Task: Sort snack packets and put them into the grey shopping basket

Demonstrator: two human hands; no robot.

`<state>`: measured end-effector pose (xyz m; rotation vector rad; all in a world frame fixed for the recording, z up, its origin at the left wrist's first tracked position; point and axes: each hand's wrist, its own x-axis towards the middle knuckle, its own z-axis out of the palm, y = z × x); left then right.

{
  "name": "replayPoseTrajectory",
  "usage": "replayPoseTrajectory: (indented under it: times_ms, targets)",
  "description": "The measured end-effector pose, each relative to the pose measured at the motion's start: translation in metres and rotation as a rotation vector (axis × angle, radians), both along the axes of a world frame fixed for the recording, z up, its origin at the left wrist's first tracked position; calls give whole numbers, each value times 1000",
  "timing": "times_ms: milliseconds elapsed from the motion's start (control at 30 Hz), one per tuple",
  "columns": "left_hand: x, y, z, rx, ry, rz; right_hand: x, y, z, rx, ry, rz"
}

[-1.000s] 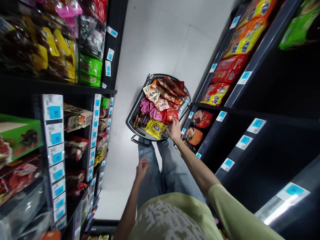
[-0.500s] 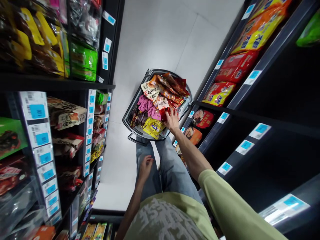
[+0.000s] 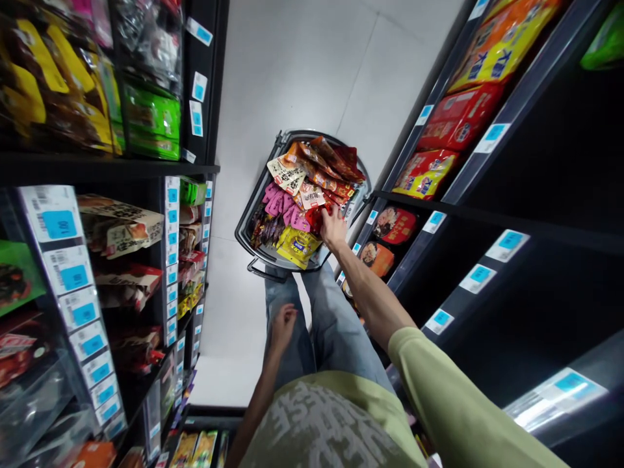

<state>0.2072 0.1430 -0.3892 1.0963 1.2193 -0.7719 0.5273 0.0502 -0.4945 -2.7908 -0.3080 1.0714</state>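
Observation:
A grey basket with a black rim (image 3: 238, 229) stands on the floor in front of my legs, filled with snack packets. My right hand (image 3: 334, 229) reaches into its right side, fingers bent and closed on a red packet (image 3: 314, 218). Just below that packet lies a yellow packet (image 3: 297, 246). To the left are pink packets (image 3: 279, 200) and dark small packets (image 3: 267, 231). Orange-brown packets (image 3: 319, 170) and cream-labelled packets (image 3: 286, 173) pile up at the far side. My left hand (image 3: 283, 327) hangs by my left thigh, fingers loosely bent and holding nothing.
Left of me, a dark shelf (image 3: 146, 166) carries bagged snacks and price tags (image 3: 73, 276). On the right, another shelf (image 3: 441, 209) bears red and yellow bags (image 3: 426, 173) and round-lidded packs (image 3: 394, 227). Pale floor (image 3: 297, 71) runs between them.
My right hand's fingers have bent in and closed around the red packet, where they were more spread before. My left hand keeps its place. The view has shifted slightly.

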Motion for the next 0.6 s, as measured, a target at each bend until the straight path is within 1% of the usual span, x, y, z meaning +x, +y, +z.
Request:
replayPoseTrajectory:
  times_ms: [100, 167, 267, 333, 400, 467, 533, 600]
  targets:
    - [5, -10, -1, 2, -67, 6, -4, 7, 14, -7, 3, -24]
    - [7, -14, -1, 1, -89, 12, -14, 10, 25, 21, -2, -78]
    - [6, -14, 4, -1, -116, 23, -37, 9, 47, 77, -4, -238]
    - [6, -8, 12, 7, -134, 30, -54, 6, 67, 124, 11, -368]
    - [6, 4, 25, 27, -150, 35, -69, 3, 93, 157, 21, -465]
    - [9, 19, 44, 52, -167, 42, -80, 3, 126, 189, 1, -497]
    - [15, 37, 69, 79, -188, 56, -86, 6, 166, 246, -31, -509]
    - [23, 56, 99, 100, -215, 82, -90, 14, 209, 330, -71, -504]
